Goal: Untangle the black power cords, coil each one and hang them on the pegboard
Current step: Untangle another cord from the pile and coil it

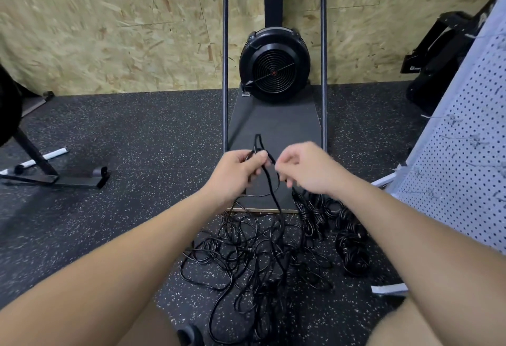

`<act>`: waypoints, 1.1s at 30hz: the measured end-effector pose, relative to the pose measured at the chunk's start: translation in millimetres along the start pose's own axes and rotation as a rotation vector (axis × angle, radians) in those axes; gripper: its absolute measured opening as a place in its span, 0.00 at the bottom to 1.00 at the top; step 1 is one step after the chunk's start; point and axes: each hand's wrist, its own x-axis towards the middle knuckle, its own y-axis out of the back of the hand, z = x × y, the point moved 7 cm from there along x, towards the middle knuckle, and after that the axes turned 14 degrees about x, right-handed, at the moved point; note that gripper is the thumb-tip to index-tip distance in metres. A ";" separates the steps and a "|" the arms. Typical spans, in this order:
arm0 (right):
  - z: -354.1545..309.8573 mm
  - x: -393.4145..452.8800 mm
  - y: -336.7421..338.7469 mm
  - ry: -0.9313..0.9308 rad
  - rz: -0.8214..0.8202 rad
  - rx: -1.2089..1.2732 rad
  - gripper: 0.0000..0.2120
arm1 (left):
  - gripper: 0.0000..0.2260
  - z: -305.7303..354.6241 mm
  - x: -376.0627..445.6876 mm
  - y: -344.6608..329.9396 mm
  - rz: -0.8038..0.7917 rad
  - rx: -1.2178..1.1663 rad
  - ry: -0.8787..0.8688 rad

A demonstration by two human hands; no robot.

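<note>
Speckled black rubber floor (115,132) carries tangled black power cords (254,258); left hand (236,171) and right hand (306,167) each pinch one raised black cord loop (260,145).

Both hands, left hand (237,171) and right hand (306,168), are pinching a thin black power cord (274,197) rising from the tangled black pile (257,252) on speckled rubber floor (123,132).

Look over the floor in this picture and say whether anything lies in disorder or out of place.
Yes: a loose tangle of black cords sprawls over the floor in crossing loops, unlike the coiled bundles beside it. Both the left hand and right hand hold one cord up from it.
</note>
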 end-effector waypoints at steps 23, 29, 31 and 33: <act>-4.1 -11.2 -1.9 0.016 -0.030 0.471 0.10 | 0.11 -5.2 -2.7 -8.8 -0.227 0.105 0.030; -13.8 -8.9 6.9 0.077 0.068 0.579 0.11 | 0.07 -0.9 -21.8 -33.8 -0.387 0.117 -0.006; -12.6 -7.5 8.2 0.073 0.097 0.602 0.11 | 0.11 -4.1 -19.6 -30.2 -0.334 0.146 0.008; -7.7 -6.7 10.5 0.043 0.121 0.571 0.11 | 0.11 -5.0 -14.7 -22.3 -0.241 0.164 0.013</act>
